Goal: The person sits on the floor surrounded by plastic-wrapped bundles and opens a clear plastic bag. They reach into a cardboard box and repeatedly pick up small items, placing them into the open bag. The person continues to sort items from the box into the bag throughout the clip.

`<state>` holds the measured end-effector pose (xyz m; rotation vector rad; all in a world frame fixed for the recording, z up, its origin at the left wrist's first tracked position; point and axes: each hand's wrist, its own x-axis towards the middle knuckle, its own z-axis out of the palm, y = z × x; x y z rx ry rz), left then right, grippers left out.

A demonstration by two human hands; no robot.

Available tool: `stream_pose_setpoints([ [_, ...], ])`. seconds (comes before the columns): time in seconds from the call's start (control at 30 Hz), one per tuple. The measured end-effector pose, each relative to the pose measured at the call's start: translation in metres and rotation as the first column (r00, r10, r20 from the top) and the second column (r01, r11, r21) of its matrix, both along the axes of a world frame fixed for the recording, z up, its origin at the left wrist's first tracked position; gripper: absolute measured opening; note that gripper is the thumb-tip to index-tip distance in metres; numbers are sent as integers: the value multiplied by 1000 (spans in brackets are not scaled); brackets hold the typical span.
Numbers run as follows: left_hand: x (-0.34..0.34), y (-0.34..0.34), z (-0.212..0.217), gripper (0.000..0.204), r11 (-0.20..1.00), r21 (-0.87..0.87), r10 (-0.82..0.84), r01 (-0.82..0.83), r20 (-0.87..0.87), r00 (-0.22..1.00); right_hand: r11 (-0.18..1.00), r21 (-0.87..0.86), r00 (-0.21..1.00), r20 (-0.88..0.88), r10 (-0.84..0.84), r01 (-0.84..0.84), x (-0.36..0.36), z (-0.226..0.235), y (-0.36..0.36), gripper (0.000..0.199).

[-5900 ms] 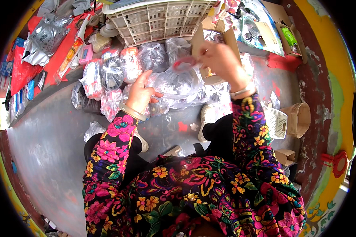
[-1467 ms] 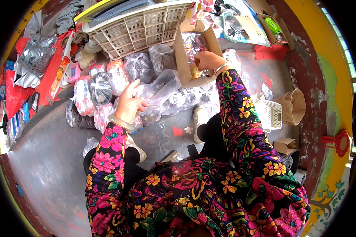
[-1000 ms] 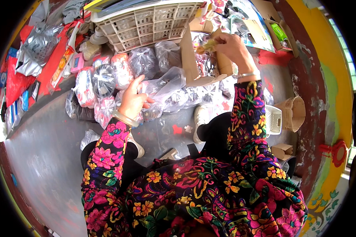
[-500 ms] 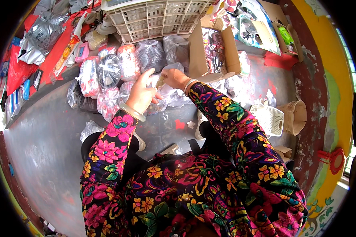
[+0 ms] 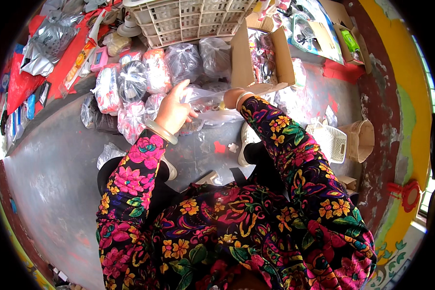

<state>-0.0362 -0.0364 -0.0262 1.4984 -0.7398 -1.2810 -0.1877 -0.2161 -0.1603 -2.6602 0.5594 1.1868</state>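
Observation:
A clear plastic bag (image 5: 205,100) is stretched sideways between my two hands, above the row of filled bags. My left hand (image 5: 173,110), with a pale bangle at the wrist, grips its left side; one finger points up and away while the others curl in. My right hand (image 5: 234,98) is closed on the bag's right side, its fingertips mostly hidden behind the hand. Something small and yellowish shows by those fingertips, too small to name. Just beyond my hands stand a tied bag of dark goods (image 5: 183,63) and another dark bag (image 5: 215,58).
An open cardboard box (image 5: 262,58) of small packaged goods stands beyond my right hand. A large cream plastic crate (image 5: 188,21) stands at the back. Bags of red-and-white goods (image 5: 108,87) sit to the left. A white basket (image 5: 327,142) and a brown carton (image 5: 360,140) stand right.
My right hand has moved right, away from the left hand, and the clear plastic bag is now spread wider between them. My left hand stays nearly in place.

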Motion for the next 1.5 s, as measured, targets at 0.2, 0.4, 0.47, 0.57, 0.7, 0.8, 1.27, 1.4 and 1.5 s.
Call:
stream_pose_setpoints([
  [0.2, 11, -3, 13, 66, 989, -119, 96, -91, 34, 995, 958, 54, 927, 245, -285, 280, 10, 57, 23, 24],
  [0.4, 20, -1, -15, 63, 989, 94, 116, -113, -28, 993, 953, 30, 929, 215, -301, 302, 18, 58, 26, 29],
  [0.47, 18, -3, -15, 62, 981, 175, 89, -81, -39, 995, 956, -12, 933, 225, -282, 292, 13, 57, 24, 26],
  [0.57, 17, -2, -6, 61, 977, 196, 77, -80, 22, 997, 905, -34, 870, 292, -398, 425, 17, 59, 18, 26],
  [0.7, 23, -5, 1, 25, 962, 273, -20, 18, 7, 1000, 875, -52, 800, 435, -413, 481, 18, 81, 23, 24],
  [0.8, 26, -1, 13, 10, 943, 323, -95, 80, 30, 995, 917, -102, 849, 428, -309, 385, 25, 106, 29, 25],
  [1.27, 19, 1, 8, 29, 959, 283, 114, -14, -340, 934, 886, 414, 579, 677, -454, 210, -12, 183, -35, 24],
  [1.4, 10, -4, 11, 33, 973, 228, 60, 22, -348, 935, 878, 133, 501, 778, -380, 460, -69, 172, -94, 30],
  [1.5, 9, -2, 16, 35, 973, 232, 63, 16, -330, 942, 903, -57, 677, 681, -277, 426, -85, 126, -110, 35],
])
